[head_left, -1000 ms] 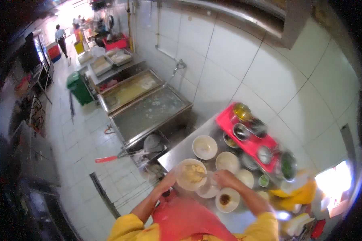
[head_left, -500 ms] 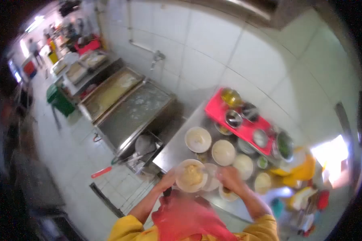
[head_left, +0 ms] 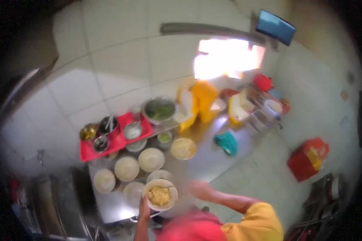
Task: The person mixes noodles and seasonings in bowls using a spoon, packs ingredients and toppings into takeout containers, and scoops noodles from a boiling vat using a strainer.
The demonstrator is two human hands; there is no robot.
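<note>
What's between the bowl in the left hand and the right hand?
Head view: no object, only an open gap between the food bowl and the right hand.

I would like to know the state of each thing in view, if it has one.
Left hand: gripping the food bowl.
Food bowl: uncovered, with yellowish food inside.
Right hand: blurred, apart from the bowl, grip unclear.
Metal bowl: uncovered, greens inside.
Red tray: loaded with small containers.
Teal bundle: crumpled, on the table.
Screen: on or off unclear.

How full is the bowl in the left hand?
Partly full: the bowl holds a yellow heap, with pale inside showing around it. Its depth I cannot tell.
</note>
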